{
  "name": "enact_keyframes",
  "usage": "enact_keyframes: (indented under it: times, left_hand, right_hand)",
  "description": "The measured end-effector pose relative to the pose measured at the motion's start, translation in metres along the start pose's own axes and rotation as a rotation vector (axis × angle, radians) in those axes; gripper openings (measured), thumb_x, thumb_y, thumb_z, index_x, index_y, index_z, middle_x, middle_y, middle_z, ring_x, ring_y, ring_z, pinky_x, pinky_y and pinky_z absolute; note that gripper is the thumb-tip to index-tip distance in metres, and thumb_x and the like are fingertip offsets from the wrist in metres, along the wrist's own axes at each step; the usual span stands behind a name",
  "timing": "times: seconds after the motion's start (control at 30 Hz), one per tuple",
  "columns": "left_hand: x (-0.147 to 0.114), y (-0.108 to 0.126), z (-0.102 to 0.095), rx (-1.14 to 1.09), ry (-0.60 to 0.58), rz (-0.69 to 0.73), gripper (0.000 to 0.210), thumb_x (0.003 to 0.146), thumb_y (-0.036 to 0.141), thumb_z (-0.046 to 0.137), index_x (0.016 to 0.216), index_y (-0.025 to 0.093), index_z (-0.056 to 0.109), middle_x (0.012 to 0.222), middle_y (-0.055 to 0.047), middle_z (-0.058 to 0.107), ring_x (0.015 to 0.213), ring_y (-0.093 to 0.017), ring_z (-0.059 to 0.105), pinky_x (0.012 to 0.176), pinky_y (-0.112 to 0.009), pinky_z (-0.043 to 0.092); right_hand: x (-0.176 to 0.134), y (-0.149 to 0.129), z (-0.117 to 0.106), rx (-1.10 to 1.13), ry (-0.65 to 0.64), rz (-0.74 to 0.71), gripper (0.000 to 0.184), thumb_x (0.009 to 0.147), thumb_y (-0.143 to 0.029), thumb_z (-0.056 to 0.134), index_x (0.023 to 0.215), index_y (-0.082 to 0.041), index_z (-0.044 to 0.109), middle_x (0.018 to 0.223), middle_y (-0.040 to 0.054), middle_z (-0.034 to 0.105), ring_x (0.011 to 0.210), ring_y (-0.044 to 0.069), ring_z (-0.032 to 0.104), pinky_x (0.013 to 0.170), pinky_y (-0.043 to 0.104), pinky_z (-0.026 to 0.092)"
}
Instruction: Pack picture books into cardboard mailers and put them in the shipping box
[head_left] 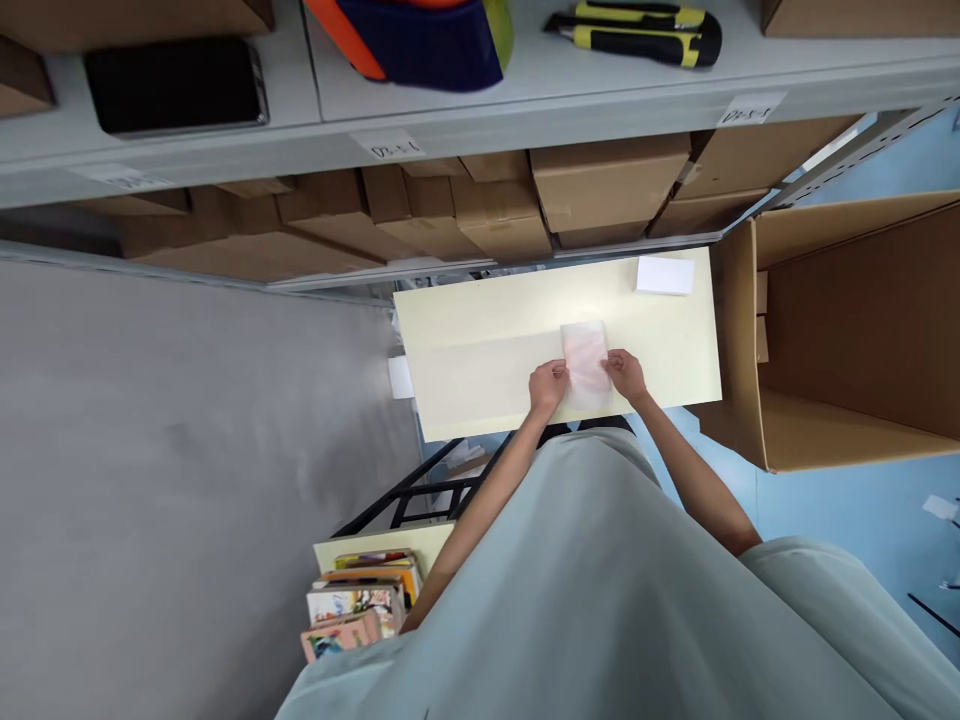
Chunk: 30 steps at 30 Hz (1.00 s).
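Note:
On the pale yellow table [480, 310] lies a flat pinkish packet [586, 355], covered by a thin, see-through white wrapping sheet. A long strip of the same sheet [480, 380] stretches out flat to the left of it. My left hand [550, 385] pinches the packet's left edge, with its fingers curled. At the opposite edge, my right hand [624, 374] grips the wrapping between thumb and fingers. What is inside the wrapping shows only as a faint pink shape. A small white box [665, 275] sits toward the table's far right corner.
Beyond the table, a grey shelf [450, 130] bears cardboard boxes [607, 185], a black phone [176, 85] and yellow-black utility knives [637, 35]. A large open carton [862, 440] stands at the right. Several books [367, 595] are stacked at the lower left.

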<state>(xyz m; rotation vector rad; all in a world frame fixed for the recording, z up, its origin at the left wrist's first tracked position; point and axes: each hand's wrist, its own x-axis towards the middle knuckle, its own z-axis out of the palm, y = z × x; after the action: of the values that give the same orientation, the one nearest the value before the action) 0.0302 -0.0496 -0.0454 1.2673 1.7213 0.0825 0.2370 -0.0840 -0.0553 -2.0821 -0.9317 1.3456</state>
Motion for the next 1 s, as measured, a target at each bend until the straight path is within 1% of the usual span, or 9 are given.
enact_keyframes:
  times: [0.13, 0.23, 0.37, 0.47, 0.6, 0.7, 0.83, 0.93, 1.0]
  left_hand:
    - [0.006, 0.017, 0.014, 0.063, -0.053, -0.012, 0.028, 0.092, 0.015, 0.07, 0.114, 0.025, 0.083, 0.117, -0.008, 0.086, 0.11, -0.028, 0.081, 0.102, -0.039, 0.062]
    - [0.007, 0.023, 0.012, 0.116, -0.101, -0.015, 0.022, 0.091, 0.017, 0.072, 0.11, 0.022, 0.083, 0.116, -0.011, 0.085, 0.109, -0.029, 0.081, 0.098, -0.039, 0.062]
    - [0.007, 0.036, -0.007, 0.164, -0.124, 0.029, 0.02, 0.09, 0.023, 0.076, 0.109, 0.02, 0.081, 0.116, -0.013, 0.083, 0.105, -0.029, 0.08, 0.096, -0.038, 0.061]
    - [0.014, 0.059, -0.031, 0.161, -0.074, 0.125, 0.028, 0.092, 0.021, 0.073, 0.12, 0.018, 0.079, 0.127, -0.016, 0.079, 0.106, -0.028, 0.08, 0.099, -0.039, 0.061]
    - [0.03, 0.123, -0.075, 0.11, 0.051, 0.373, 0.034, 0.099, 0.019, 0.065, 0.131, 0.022, 0.077, 0.139, -0.013, 0.075, 0.121, -0.028, 0.076, 0.111, -0.042, 0.059]
    - [0.037, 0.19, -0.113, 0.061, 0.224, 0.679, 0.031, 0.104, 0.024, 0.061, 0.131, 0.024, 0.077, 0.137, -0.012, 0.075, 0.127, -0.03, 0.073, 0.117, -0.045, 0.056]
    - [0.038, 0.274, -0.158, -0.003, 0.409, 0.899, 0.032, 0.108, 0.024, 0.055, 0.132, 0.023, 0.076, 0.134, -0.011, 0.074, 0.13, -0.029, 0.069, 0.12, -0.041, 0.053]
    - [0.04, 0.314, -0.178, -0.041, 0.474, 0.973, 0.03, 0.106, 0.023, 0.057, 0.129, 0.022, 0.076, 0.132, -0.01, 0.072, 0.13, -0.029, 0.067, 0.121, -0.041, 0.051]
    - [0.039, 0.326, -0.184, -0.031, 0.483, 1.003, 0.028, 0.105, 0.022, 0.058, 0.127, 0.021, 0.076, 0.13, -0.01, 0.072, 0.129, -0.029, 0.067, 0.121, -0.041, 0.05]
  right_hand:
    - [0.012, -0.001, -0.011, -0.114, -0.004, 0.064, 0.009, 0.088, -0.026, 0.067, 0.096, -0.024, 0.069, 0.091, 0.0048, 0.081, 0.092, 0.026, 0.08, 0.092, 0.042, 0.064]
    - [0.014, -0.007, -0.012, -0.145, 0.004, 0.062, 0.009, 0.086, -0.019, 0.063, 0.089, -0.026, 0.068, 0.091, 0.0051, 0.081, 0.09, 0.026, 0.08, 0.091, 0.042, 0.064]
    - [0.013, -0.024, -0.024, -0.159, 0.013, 0.005, 0.006, 0.089, -0.021, 0.065, 0.089, -0.027, 0.068, 0.094, 0.0042, 0.082, 0.084, 0.024, 0.079, 0.088, 0.04, 0.064]
    - [0.02, -0.052, -0.046, -0.172, 0.018, -0.102, 0.008, 0.093, -0.023, 0.063, 0.098, -0.027, 0.069, 0.098, 0.0045, 0.083, 0.084, 0.024, 0.079, 0.086, 0.04, 0.064]
    - [0.042, -0.126, -0.08, -0.244, 0.109, -0.375, 0.018, 0.102, -0.029, 0.057, 0.113, -0.024, 0.07, 0.118, 0.0114, 0.081, 0.095, 0.028, 0.079, 0.088, 0.043, 0.062]
    - [0.058, -0.204, -0.105, -0.303, 0.259, -0.672, 0.026, 0.109, -0.036, 0.051, 0.12, -0.022, 0.07, 0.124, 0.0157, 0.077, 0.11, 0.033, 0.075, 0.098, 0.048, 0.059]
    - [0.082, -0.298, -0.135, -0.363, 0.409, -0.971, 0.031, 0.113, -0.038, 0.046, 0.129, -0.022, 0.068, 0.133, 0.0174, 0.072, 0.125, 0.036, 0.065, 0.113, 0.054, 0.052]
    - [0.105, -0.338, -0.149, -0.466, 0.446, -1.018, 0.031, 0.11, -0.035, 0.052, 0.132, -0.02, 0.067, 0.142, 0.0194, 0.068, 0.131, 0.039, 0.059, 0.115, 0.059, 0.049]
    - [0.119, -0.349, -0.154, -0.536, 0.447, -1.007, 0.031, 0.108, -0.032, 0.055, 0.133, -0.018, 0.066, 0.143, 0.022, 0.067, 0.132, 0.041, 0.057, 0.115, 0.062, 0.048]
